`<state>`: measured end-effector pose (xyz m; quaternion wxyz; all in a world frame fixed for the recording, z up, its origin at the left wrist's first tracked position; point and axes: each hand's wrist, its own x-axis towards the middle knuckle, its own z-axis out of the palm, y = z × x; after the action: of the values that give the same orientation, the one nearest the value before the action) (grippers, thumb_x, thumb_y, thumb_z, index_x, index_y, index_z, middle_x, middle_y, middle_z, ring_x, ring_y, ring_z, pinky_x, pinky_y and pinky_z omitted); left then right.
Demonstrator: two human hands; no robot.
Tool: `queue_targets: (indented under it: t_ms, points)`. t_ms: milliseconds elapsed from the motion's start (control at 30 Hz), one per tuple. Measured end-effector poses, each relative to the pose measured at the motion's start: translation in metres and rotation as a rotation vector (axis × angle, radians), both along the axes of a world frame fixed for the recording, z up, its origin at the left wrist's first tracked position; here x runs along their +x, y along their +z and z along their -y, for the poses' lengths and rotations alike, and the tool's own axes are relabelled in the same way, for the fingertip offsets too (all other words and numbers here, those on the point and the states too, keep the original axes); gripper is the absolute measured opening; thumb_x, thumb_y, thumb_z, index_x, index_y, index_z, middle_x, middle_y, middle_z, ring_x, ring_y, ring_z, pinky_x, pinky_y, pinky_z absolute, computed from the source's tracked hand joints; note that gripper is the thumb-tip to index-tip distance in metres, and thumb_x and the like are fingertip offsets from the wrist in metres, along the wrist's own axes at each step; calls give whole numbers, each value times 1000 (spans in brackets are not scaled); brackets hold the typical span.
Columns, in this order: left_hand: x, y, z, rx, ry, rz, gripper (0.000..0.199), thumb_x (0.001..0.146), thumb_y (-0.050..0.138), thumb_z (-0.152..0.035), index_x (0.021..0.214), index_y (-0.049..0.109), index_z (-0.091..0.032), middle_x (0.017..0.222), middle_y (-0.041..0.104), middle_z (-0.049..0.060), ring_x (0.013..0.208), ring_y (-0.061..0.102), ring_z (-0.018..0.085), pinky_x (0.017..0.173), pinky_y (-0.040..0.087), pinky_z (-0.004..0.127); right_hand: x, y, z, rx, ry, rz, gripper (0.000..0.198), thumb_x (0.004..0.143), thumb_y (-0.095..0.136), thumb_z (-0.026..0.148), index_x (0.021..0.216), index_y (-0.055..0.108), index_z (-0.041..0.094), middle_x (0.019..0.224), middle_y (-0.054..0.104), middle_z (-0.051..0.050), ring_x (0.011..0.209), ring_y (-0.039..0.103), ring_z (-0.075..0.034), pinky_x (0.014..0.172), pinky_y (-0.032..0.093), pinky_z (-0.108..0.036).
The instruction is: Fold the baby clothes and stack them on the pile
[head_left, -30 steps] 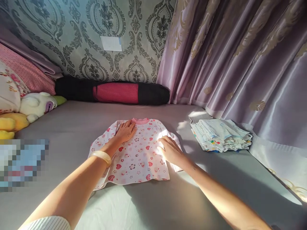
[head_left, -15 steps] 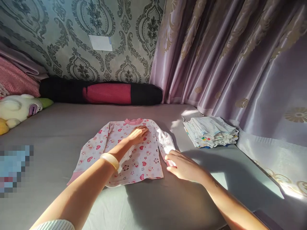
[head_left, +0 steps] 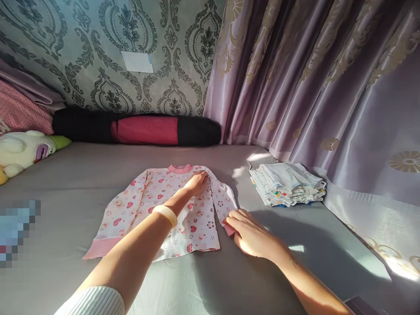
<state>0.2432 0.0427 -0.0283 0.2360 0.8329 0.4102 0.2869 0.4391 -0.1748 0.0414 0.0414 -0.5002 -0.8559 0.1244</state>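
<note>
On the grey bed [head_left: 75,188], the heart-print long-sleeved top [head_left: 154,192] lies spread out; its rightward sleeve [head_left: 223,197], bunched a moment ago, now runs straighter, so the garment sits flatter. The left hand [head_left: 197,182] reaches across near the shoulder [head_left: 211,176], grip hidden; the right hand [head_left: 251,234], palm down, pinches the pink cuff [head_left: 229,229].

Left hand [head_left: 197,182] faces palm down; right hand [head_left: 252,232] pinches.

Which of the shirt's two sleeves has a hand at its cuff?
The sleeve on the picture's right: the right hand touches its pink cuff, while no hand is on the other sleeve's cuff.
</note>
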Motion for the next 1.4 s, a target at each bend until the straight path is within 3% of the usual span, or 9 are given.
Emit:
queue_targets:
  t_ms: [200,333,400,500,633,800,933,1233,1400]
  points:
    - [8,-11,1,83,44,-52,35,87,40,-10,114,61,-18,121,66,11,110,60,24,100,47,41,5,-10,-6,1,-73,-97,32,80,44,1,99,60,21,103,59,-6,98,56,-19,86,44,-31]
    - [8,-18,0,164,54,-116,40,87,41,-10,122,60,-16,130,63,14,119,59,25,104,46,40,11,-11,-16,-87,-155,-246,24,85,42,7,80,61,21,96,63,-3,88,59,-16,79,43,-28]
    - [7,-21,-1,187,58,-140,42,88,41,-11,125,59,-16,133,62,14,122,58,25,107,45,39,16,-11,-26,-147,-238,-365,23,87,44,14,76,62,22,90,64,-1,82,60,-16,76,43,-28]
    - [7,-23,-1,206,63,-164,41,90,41,-14,128,59,-18,137,60,12,127,54,25,110,42,40,29,-10,-44,-203,-400,-609,19,84,51,23,92,68,22,87,68,-1,82,61,-18,75,44,-29]
    - [7,-24,1,201,76,-193,41,95,39,-22,132,56,-21,141,58,9,133,50,24,113,39,41,51,-6,-68,-198,-575,-999,21,77,62,33,93,69,21,85,70,-3,84,62,-20,74,48,-31]
    - [8,-20,5,148,74,-254,45,97,37,-26,139,53,-19,148,51,10,140,42,27,117,34,45,77,1,-94,-200,-743,-1331,24,65,65,27,89,66,22,78,69,-1,74,61,-17,61,49,-26]
    - [9,-17,7,107,75,-276,46,98,36,-27,141,51,-20,151,47,10,142,38,30,117,30,50,87,10,-111,-151,-844,-1475,17,68,60,24,85,61,23,76,67,0,69,59,-15,54,46,-23]
    - [8,-17,9,107,47,-208,43,95,46,-32,137,54,-24,149,49,11,140,38,34,115,29,53,101,33,-139,-71,-1116,-1419,4,78,56,18,79,54,22,67,61,2,60,58,-11,52,46,-19]
    - [7,-6,17,160,62,-138,33,91,54,-31,122,61,-22,131,58,11,122,51,28,106,41,42,107,32,-141,46,-1169,-1257,7,77,57,13,80,59,20,63,60,3,56,55,-11,51,46,-20]
